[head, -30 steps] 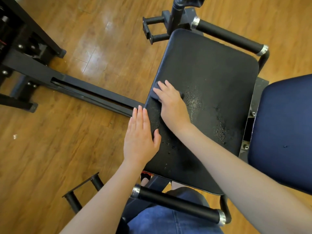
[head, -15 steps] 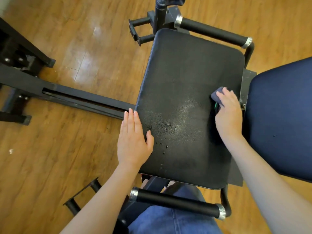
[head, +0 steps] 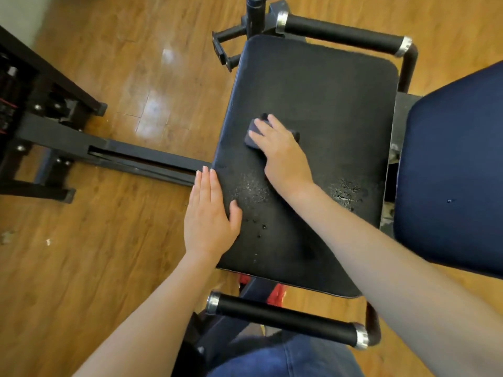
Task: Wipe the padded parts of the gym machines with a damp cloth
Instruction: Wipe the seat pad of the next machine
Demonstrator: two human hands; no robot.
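Wooden floor at far left, crossed by black machine frame. Next, left hand flat on near-left edge of black seat pad, fingers straight and together. Further right, right hand pressing dark cloth onto pad's middle-left, fingers extended over it (grip unclear). Water droplets toward pad's right. Navy back pad at far right.

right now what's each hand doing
Left hand: open, flat on the seat pad edge.
Right hand: open, pressing the cloth on the pad.
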